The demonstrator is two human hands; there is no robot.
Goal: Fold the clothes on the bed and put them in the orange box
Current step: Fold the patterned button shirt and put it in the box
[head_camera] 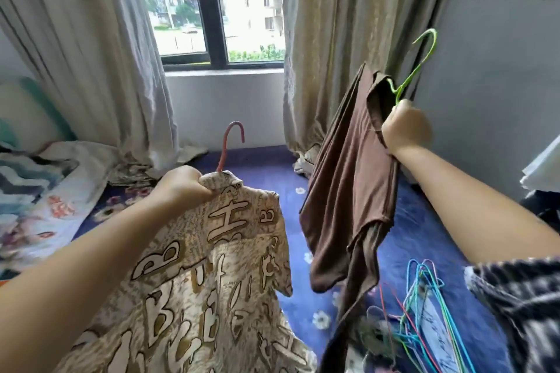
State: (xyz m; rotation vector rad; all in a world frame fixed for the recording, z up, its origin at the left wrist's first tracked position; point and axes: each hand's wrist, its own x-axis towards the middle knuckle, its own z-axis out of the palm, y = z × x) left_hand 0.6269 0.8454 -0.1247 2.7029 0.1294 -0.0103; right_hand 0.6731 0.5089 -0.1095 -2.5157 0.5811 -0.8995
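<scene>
Two garments held up on hangers over the bed.

The left hand [181,183] gripped a beige lettered shirt [194,281] at its red hanger [230,142]; the right hand [404,130], well apart, clutched a brown garment [348,185] on a green hanger [421,60]. Below lay a blue floral sheet [424,221], loose wire hangers [424,312], and curtains [348,24] flanking a window [209,3].

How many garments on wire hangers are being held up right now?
2. The beige letter-print garment on a red wire hanger is gripped by the left hand; the brown garment on a green wire hanger by the right hand. More may lie out of view.
</scene>
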